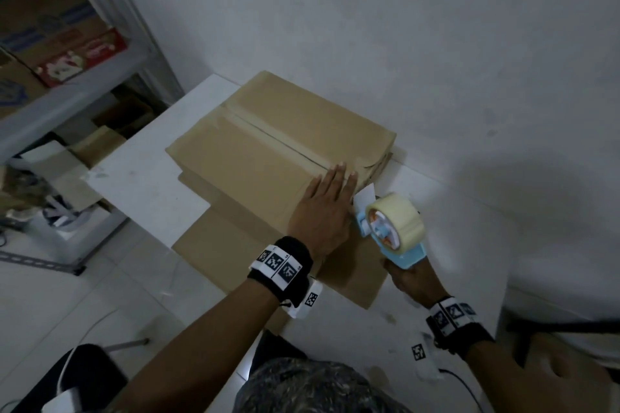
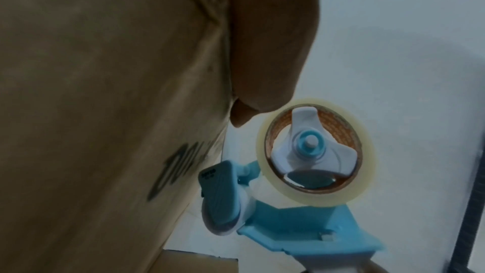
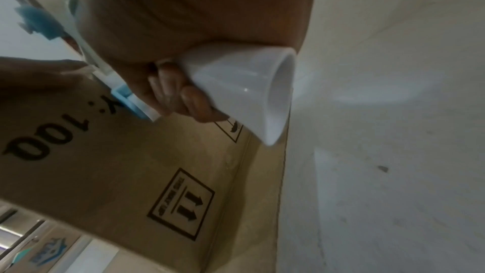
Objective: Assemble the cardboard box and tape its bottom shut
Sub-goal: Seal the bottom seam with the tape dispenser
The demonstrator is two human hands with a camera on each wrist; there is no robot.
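A brown cardboard box [image 1: 268, 144] stands on the white table [image 1: 141, 161], its closed flaps facing up with a strip of tape along the centre seam. My left hand [image 1: 323, 208] lies flat with straight fingers on the near right end of the box top. My right hand [image 1: 414, 282] grips the white handle [image 3: 244, 90] of a blue tape dispenser [image 1: 392, 228], whose clear roll [image 2: 315, 153] sits just off the box's near right corner. The box side [image 3: 131, 163] shows printed "100" and arrow marks.
Flattened cardboard sheets [image 1: 235, 238] lie under the box and overhang the table's near edge. A white wall [image 1: 436, 43] rises right behind the box. A metal shelf [image 1: 67, 60] with cartons stands at the left. A dark chair [image 1: 84, 375] is at the lower left.
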